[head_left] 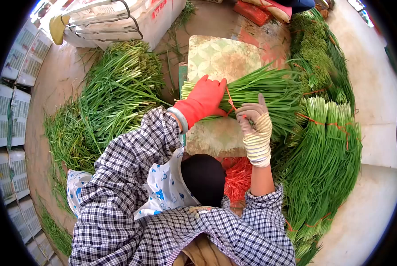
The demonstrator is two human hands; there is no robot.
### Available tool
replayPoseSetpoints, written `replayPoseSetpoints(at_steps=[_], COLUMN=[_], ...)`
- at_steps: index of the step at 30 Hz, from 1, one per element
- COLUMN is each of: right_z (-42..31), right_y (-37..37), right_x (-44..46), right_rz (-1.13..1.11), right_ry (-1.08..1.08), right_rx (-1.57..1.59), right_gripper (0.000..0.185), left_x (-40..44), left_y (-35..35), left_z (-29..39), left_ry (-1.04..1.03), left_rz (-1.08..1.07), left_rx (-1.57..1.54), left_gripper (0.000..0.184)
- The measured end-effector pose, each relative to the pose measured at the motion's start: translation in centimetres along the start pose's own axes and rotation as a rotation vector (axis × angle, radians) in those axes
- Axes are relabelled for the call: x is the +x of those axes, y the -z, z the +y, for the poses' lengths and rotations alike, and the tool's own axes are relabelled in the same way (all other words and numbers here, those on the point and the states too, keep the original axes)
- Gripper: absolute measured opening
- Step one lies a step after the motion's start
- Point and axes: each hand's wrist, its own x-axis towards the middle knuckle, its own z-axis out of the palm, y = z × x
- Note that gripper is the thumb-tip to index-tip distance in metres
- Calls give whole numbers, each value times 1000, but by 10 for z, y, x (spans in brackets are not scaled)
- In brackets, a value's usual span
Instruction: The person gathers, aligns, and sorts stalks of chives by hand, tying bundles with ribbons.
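Observation:
A bunch of garlic chives [265,88] lies across a worn, patterned board [216,57], white stem ends to the left and green leaves to the right. My left hand [203,101], in a red rubber glove, is pressed over the stems with its fingers curled round them. An orange tie [229,97] loops round the bunch beside that hand. My right hand [254,124], in a striped knit glove with grey fingertips, pinches the end of the tie at the bunch's near side. Its index finger points upward.
Loose chives [118,88] are heaped at the left. Tied bunches [327,146] are stacked along the right. Red plastic strips [238,181] lie below the board. A white box [163,20] with a metal rack [105,29] stands at the back left; white crates [12,115] line the left edge.

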Motion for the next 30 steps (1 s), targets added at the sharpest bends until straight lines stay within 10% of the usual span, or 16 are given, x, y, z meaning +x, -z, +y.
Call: replayPoseSetpoints(at_steps=[7, 17, 30], right_z=[23, 28, 80], right_y=[17, 8, -7], right_x=[24, 12, 1], right_rz=[-82, 1, 170], right_ry=[32, -387, -884], right_rx=[-217, 93, 835], right_gripper=[9, 8, 16], left_x=[-14, -24, -34], left_y=[15, 11, 21], left_z=[4, -9, -9], left_ry=[-116, -243, -275], left_rz=[68, 213, 292], left_rx=[-114, -418, -124], left_gripper=[102, 17, 14])
